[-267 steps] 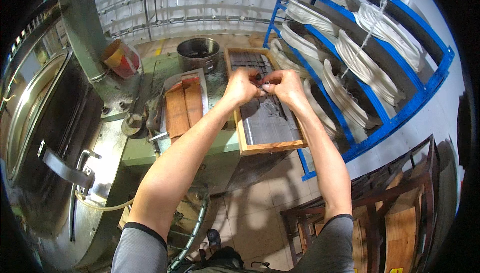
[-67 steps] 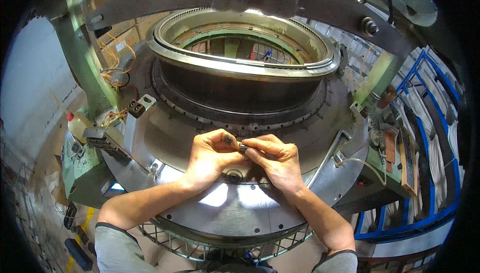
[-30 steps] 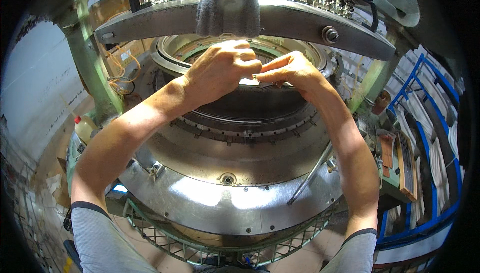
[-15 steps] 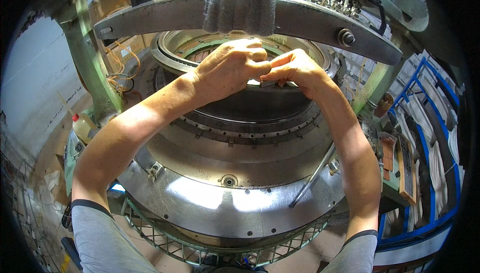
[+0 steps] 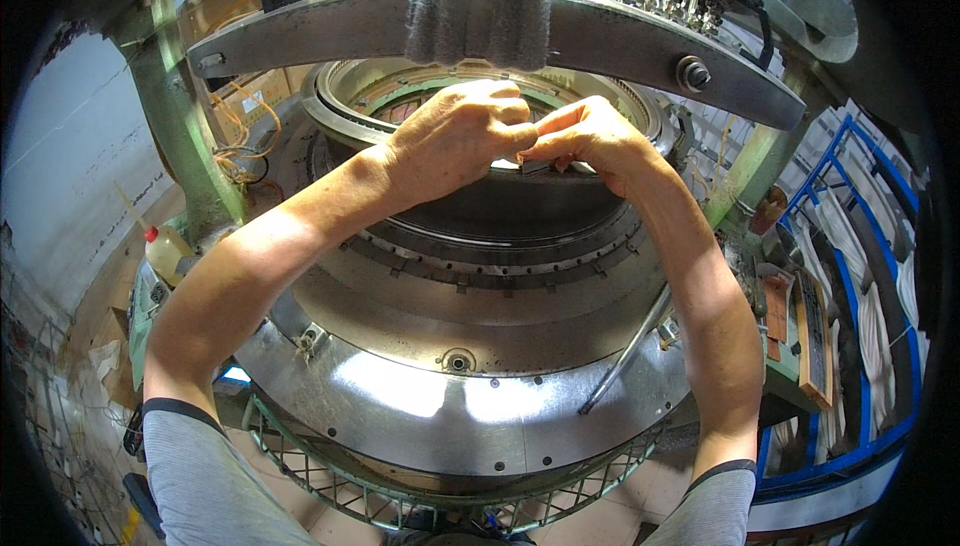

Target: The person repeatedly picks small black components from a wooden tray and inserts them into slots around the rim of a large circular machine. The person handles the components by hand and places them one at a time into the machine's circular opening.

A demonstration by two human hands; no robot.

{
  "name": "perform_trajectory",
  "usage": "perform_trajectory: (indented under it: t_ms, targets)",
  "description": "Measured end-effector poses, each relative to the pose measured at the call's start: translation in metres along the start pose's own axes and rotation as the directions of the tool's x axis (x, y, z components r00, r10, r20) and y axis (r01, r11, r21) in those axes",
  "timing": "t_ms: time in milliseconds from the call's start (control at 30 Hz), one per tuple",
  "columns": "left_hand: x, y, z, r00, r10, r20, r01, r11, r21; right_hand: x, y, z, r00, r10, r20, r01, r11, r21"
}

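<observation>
Both hands meet at the near rim of a large round metal cylinder (image 5: 480,208) in the middle of a circular machine. My left hand (image 5: 462,136) is curled closed, its fingertips turned away and hidden, so what it grips does not show. Thumb and fingers of my right hand (image 5: 590,141) pinch together beside it, touching a small dark flat metal piece (image 5: 538,168) at the rim. The two hands touch or nearly touch at the fingertips.
A curved steel beam (image 5: 330,36) crosses above the hands, with grey cloth (image 5: 478,16) hanging over it. A metal rod (image 5: 625,351) lies on the broad lower ring (image 5: 390,426). A bottle with a red cap (image 5: 168,254) stands left; a blue rack (image 5: 865,366) stands right.
Both hands stay at the same spot on the rim. Only a slight shift of the fingers shows.
</observation>
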State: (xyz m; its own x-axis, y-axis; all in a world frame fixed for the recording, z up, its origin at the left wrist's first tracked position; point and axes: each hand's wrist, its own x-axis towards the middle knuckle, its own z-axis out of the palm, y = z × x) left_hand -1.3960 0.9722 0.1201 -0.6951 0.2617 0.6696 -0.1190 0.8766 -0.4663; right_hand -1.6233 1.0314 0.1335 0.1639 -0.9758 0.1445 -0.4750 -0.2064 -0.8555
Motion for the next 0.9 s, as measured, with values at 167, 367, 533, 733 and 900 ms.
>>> perform_trajectory:
  t_ms: [167,367,533,733,900]
  targets:
    - [-0.0006,0.0004,-0.0004,1.000,-0.015,0.018,0.015,0.999,0.034,-0.0004,0.0005,0.0022,1.000,0.007,-0.028,-0.006,1.000,0.022]
    - [-0.0014,-0.0003,-0.0009,1.000,-0.002,0.006,0.002,1.000,0.011,0.0007,0.0016,0.0010,1.000,0.009,-0.024,-0.009,1.000,0.020]
    - [-0.0016,0.0010,0.0013,0.999,-0.028,0.025,0.027,0.999,0.034,0.0023,0.0045,0.0006,1.000,0.001,-0.021,-0.001,1.000,0.026]
    - [0.0004,0.0019,0.0017,0.999,-0.039,-0.002,0.039,0.999,-0.032,0.0042,0.0055,-0.0012,1.000,0.011,-0.024,-0.010,1.000,0.015]
    - [0.0001,0.0038,0.0045,0.998,-0.053,-0.022,0.052,0.997,-0.050,0.0037,0.0058,-0.0026,1.000,0.023,-0.020,-0.023,1.000,0.019]
